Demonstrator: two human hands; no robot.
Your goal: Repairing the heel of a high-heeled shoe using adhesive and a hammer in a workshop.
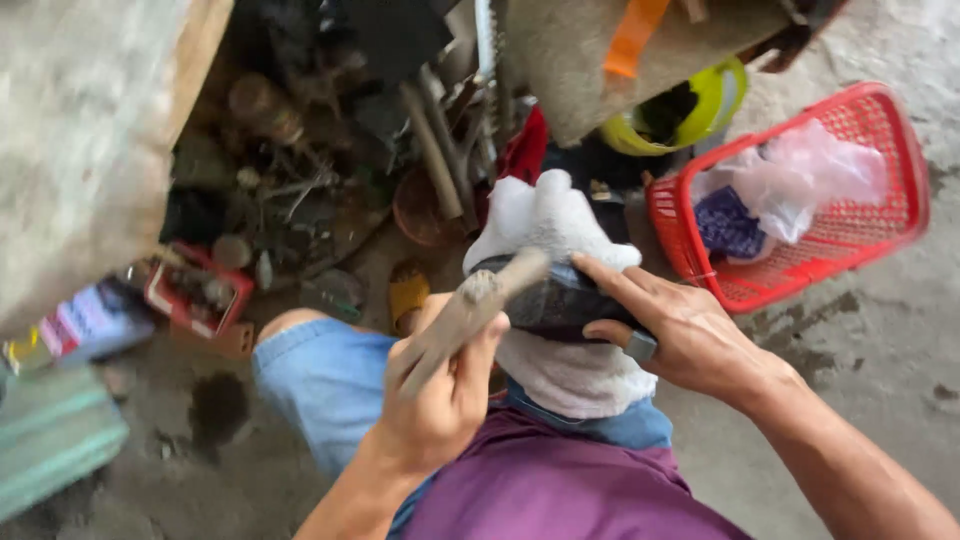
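- Dark curved object, grey-black and part-wrapped in a white cloth, is held at the centre of the scene, resting over the person's lap; what kind of object it is cannot be told.
- Right hand is laid on the right side of the dark object, with the forefinger stretched along its top edge and the other fingers curled around it; a small grey piece is pinched at the near edge.
- Left hand is closed in a fist around the handle of a brush-like tool, whose pale, blurred end is pressed against the left end of the dark object.
- White cloth is bunched on the far side of the object and hangs below it onto the blue jeans.
- Red plastic basket is set on the concrete floor to the right, with plastic bags inside.
- Yellow helmet is seen beyond the basket, far right.
- Cluttered tools and scrap are piled far left, with a small red tray near them.
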